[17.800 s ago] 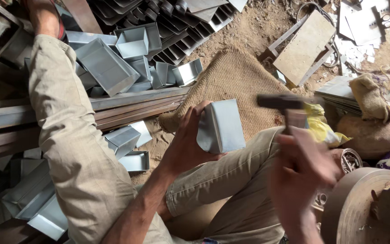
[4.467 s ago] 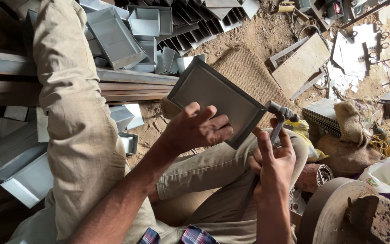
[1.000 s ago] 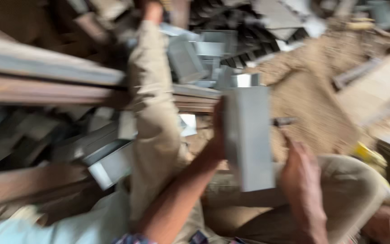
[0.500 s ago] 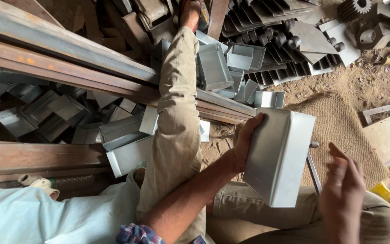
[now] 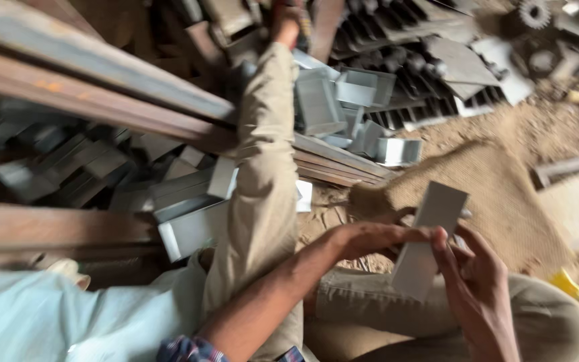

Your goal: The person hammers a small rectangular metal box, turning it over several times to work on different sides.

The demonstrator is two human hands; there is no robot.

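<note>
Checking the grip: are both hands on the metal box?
Yes, the left hand and right hand both hold the metal box.

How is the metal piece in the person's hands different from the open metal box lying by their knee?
The held metal piece is up off the ground, gripped by the left hand and right hand; the open box lies untouched among scrap. The held piece shows a flat closed face; the box shows its hollow. Both are pale grey sheet metal.

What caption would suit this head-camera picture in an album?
Both hands, left hand and right hand, hold a grey sheet-metal piece above the knees, beside metal trays.
</note>
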